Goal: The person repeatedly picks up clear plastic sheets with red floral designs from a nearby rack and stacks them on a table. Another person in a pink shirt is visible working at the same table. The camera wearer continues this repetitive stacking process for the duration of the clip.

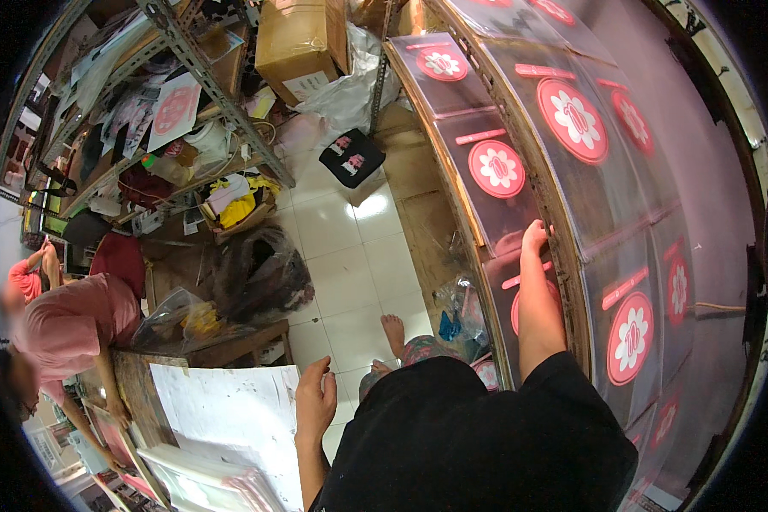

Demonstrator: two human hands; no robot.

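Observation:
My right hand (pixel 535 236) reaches into the rack on the right, its fingers curled beside the metal rail (pixel 533 162). Whatever they grip, if anything, is too small to make out. Around that hand, dark printed sheets (pixel 452 107) with pink round flower emblems lie on the lower shelf. More such sheets (pixel 623 282) cover the upper shelf. My left hand (pixel 317 398) is held low on the near side, fingers apart and slightly bent, with nothing in it. It is nearest to a table covered with a large white paper (pixel 230 405).
Across the tiled floor (pixel 337 264) lie a black folded cloth (pixel 352 159) and a dark plastic-wrapped bundle (pixel 260 273). A cluttered metal shelf (pixel 222 94) and a cardboard box (pixel 299 47) stand farther off. A co-worker in a pink shirt (pixel 81 320) leans over the table's left side.

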